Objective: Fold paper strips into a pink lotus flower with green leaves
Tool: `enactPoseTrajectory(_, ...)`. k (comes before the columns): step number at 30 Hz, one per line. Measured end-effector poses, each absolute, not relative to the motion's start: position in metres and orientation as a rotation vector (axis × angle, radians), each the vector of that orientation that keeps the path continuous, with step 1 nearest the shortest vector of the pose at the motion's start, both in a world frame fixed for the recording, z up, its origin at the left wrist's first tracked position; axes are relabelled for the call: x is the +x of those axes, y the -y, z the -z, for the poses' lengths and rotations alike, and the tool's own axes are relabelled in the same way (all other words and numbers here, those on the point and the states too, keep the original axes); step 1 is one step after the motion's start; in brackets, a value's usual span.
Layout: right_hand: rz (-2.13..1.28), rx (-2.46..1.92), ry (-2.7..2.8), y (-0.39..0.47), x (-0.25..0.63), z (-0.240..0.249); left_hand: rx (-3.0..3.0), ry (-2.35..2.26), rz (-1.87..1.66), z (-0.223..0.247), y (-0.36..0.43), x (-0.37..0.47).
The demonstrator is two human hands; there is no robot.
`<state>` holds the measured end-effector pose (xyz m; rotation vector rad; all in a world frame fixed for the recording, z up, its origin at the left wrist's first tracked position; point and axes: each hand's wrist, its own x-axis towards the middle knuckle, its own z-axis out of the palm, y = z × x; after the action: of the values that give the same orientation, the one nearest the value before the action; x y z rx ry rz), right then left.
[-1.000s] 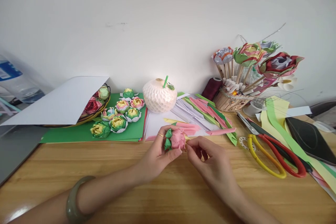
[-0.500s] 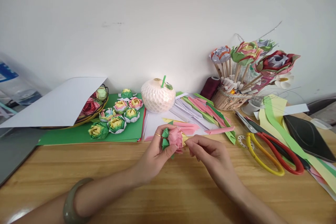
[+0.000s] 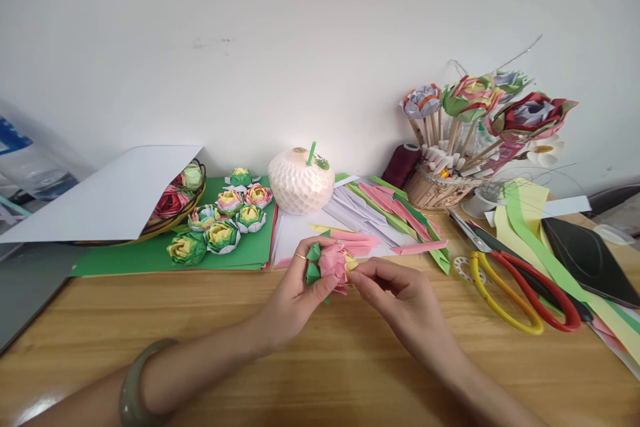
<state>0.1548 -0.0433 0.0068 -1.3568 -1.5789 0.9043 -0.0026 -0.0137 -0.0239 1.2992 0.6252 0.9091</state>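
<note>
Above the wooden table's front part, my left hand [image 3: 295, 293] is closed round a folded paper flower [image 3: 333, 263], with green leaves on its left, pink petals in the middle and yellow petals on its right. My right hand [image 3: 393, 290] pinches the yellow petals [image 3: 351, 263] at the flower's right edge, thumb and index finger together. Behind the hands, pink and white folded strips [image 3: 357, 205] lie on white paper. Several finished paper flowers [image 3: 223, 236] rest on a green sheet [image 3: 125, 259] to the left.
A white textured lamp [image 3: 301, 183] stands against the wall. Scissors [image 3: 520, 287] with red and yellow handles lie at right, near a black phone [image 3: 587, 260] and paper strips. A small basket [image 3: 437, 190] holds paper flowers on sticks. At left is a covered basket [image 3: 170, 223].
My right hand has moved slightly left, its fingertips closer in against the yellow petals. My left hand keeps its hold on the flower. The view has shifted a little.
</note>
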Motion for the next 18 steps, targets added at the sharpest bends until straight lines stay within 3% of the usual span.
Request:
enactPoseTrajectory(12, 0.061, -1.389, 1.901, 0.047, 0.153, 0.013, 1.42, -0.693, -0.958, 0.026, 0.014, -0.001)
enactPoseTrajectory(15, 0.173, -1.389, 1.908, 0.047, 0.153, 0.014, 1.478, -0.686, -0.97, 0.027, 0.013, -0.001)
enactPoseTrajectory(18, 0.048, -1.383, 1.89, 0.048, 0.155, 0.013, 1.521, -0.725, -0.998, 0.027, 0.013, -0.001)
